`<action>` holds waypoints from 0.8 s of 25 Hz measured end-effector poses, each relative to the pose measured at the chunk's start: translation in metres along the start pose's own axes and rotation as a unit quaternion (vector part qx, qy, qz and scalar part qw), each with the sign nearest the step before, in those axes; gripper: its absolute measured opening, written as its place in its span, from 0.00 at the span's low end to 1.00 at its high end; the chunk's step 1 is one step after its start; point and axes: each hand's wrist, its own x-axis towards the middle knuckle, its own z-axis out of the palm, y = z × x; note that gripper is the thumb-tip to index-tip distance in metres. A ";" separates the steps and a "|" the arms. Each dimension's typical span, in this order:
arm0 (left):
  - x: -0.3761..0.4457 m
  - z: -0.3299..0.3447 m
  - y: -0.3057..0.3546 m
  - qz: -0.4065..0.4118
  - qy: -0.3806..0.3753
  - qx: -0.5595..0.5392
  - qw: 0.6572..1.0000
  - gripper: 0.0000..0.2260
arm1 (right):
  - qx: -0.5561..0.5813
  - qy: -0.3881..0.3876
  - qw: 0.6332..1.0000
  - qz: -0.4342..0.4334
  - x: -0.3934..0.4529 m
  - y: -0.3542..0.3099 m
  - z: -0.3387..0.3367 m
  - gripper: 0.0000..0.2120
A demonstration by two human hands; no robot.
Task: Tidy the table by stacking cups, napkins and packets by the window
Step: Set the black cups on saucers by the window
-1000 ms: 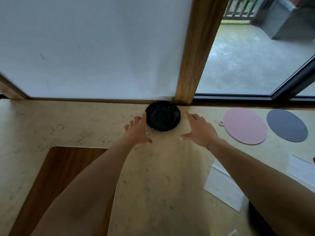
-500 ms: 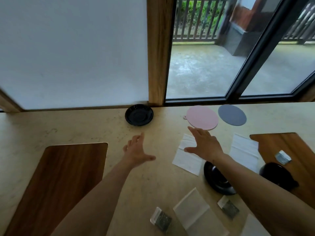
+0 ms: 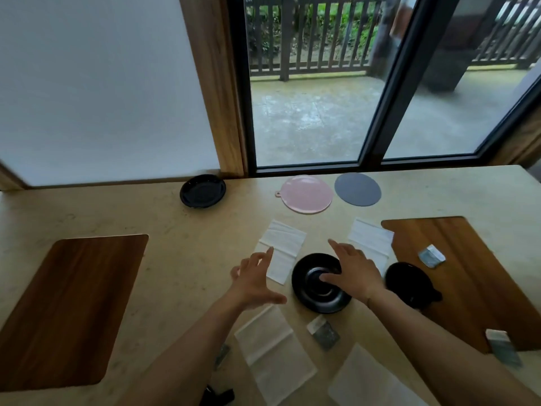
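Observation:
One black saucer (image 3: 202, 191) rests by the wooden window post at the table's far edge. A second black saucer (image 3: 314, 291) lies in the middle of the table. My right hand (image 3: 352, 273) hovers over its right half, fingers spread, holding nothing. My left hand (image 3: 254, 281) is open just to the left of it, above a white napkin (image 3: 279, 247). A black cup (image 3: 409, 284) sits to the right, partly on a wooden mat. More napkins (image 3: 370, 238) and grey packets (image 3: 323, 332) lie scattered around.
A pink round mat (image 3: 306, 194) and a grey round mat (image 3: 357, 189) lie by the window. Two brown wooden placemats, one at the left (image 3: 67, 303) and one at the right (image 3: 474, 271), rest on the beige table. A packet (image 3: 431, 255) lies on the right one.
Both hands have drawn back from the saucer by the window towards the saucer in the middle of the table. The view has tilted back, showing more of the table.

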 end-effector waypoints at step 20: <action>0.040 0.068 0.044 -0.028 -0.030 0.088 0.995 0.47 | 0.042 -0.105 0.993 0.017 0.003 0.079 0.062 0.38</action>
